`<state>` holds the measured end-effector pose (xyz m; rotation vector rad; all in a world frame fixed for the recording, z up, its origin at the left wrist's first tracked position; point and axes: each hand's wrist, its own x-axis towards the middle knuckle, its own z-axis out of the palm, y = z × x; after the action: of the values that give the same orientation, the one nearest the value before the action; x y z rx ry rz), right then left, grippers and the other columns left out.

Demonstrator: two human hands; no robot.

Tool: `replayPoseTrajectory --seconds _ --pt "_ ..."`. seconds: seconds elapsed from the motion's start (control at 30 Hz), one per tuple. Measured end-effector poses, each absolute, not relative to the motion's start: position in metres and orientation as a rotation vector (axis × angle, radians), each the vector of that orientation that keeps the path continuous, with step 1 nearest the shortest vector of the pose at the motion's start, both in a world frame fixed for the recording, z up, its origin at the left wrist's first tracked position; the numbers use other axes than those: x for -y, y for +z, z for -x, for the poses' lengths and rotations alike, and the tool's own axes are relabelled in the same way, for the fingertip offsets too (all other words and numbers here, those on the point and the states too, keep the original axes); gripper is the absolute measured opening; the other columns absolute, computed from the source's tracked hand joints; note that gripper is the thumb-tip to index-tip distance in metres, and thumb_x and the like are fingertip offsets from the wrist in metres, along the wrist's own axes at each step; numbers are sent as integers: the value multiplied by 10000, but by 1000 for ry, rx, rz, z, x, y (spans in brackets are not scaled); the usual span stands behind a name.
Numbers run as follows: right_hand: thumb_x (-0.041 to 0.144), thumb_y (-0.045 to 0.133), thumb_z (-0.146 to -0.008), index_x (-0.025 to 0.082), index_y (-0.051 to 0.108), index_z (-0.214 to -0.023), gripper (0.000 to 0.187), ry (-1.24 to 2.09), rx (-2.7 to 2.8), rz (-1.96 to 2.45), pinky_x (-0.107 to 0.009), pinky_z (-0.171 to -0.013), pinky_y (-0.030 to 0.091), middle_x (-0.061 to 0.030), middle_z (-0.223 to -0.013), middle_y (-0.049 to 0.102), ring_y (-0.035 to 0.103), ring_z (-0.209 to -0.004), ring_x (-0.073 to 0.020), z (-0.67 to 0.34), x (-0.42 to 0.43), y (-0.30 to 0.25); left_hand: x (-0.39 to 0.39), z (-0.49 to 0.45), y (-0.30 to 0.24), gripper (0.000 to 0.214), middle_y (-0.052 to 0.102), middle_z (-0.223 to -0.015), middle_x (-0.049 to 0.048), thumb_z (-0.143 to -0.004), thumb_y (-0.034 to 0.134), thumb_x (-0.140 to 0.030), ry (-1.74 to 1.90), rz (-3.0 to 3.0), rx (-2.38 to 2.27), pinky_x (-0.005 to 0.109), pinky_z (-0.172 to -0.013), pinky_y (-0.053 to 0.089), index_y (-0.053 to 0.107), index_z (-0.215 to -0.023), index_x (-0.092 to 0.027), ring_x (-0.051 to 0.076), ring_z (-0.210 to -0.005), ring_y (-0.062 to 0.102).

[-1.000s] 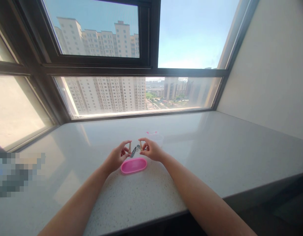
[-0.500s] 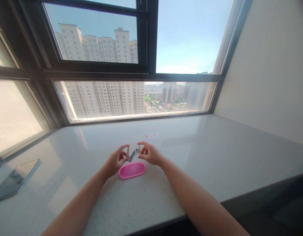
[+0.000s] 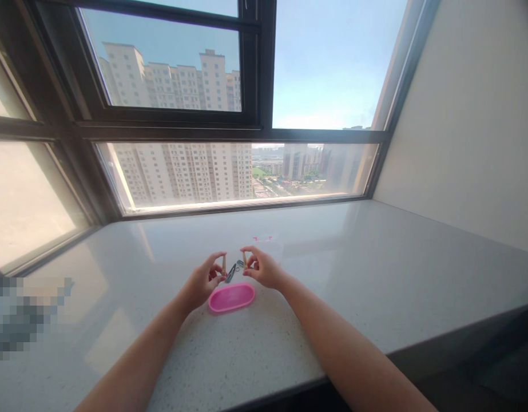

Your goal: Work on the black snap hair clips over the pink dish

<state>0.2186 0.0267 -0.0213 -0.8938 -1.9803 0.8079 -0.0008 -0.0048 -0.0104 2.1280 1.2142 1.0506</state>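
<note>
The left hand (image 3: 202,281) is pinching a small tan piece, the left piece (image 3: 223,264), upright between thumb and forefinger, its other fingers curling in loosely. The right hand (image 3: 264,268) is gripping a matching right piece (image 3: 245,260) the same way, the two pieces standing near each other but apart. Both hands are hovering just above the counter (image 3: 375,274), with dark clips (image 3: 231,271) lying between them, a pink tray (image 3: 231,297) sitting just in front and a clear box (image 3: 267,247) standing just behind the right hand.
</note>
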Motion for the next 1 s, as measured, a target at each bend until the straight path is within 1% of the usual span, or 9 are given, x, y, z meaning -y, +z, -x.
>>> replayPoseTrajectory --seconds 0.27,0.43,0.73,1.0 --pt "141 678 -682 245 437 -1210 589 792 1991 899 -176 -479 340 38 -762 564 377 -472 -41 -218 -27 -22 4 1 -12 540 693 -806 30 -742 512 -173 1021 -2057 -1190 240 -583 462 386 -1266 -211 138 -624 599" --pt "136 674 -683 249 434 -1206 587 807 2004 892 -172 -467 331 40 -766 557 373 -465 -38 -217 -27 -24 5 0 -11 533 703 -808 41 -745 519 -197 1031 -2038 -1193 258 -593 482 385 -1261 -207 152 -640 618" --pt "144 677 -677 237 431 -1148 539 829 1997 902 -166 -474 335 49 -736 542 390 -474 -45 -218 -25 -19 6 -1 -10 455 668 -780 14 -731 536 -168 1060 -2021 -1187 242 -559 466 375 -1155 -210 117 -550 562" --pt "138 683 -657 238 436 -1094 512 863 1973 892 -164 -469 325 60 -718 531 386 -475 -48 -218 -25 -20 4 -1 -12 440 654 -768 0 -731 533 -161 1066 -2026 -1175 228 -550 442 364 -1134 -218 110 -542 544"
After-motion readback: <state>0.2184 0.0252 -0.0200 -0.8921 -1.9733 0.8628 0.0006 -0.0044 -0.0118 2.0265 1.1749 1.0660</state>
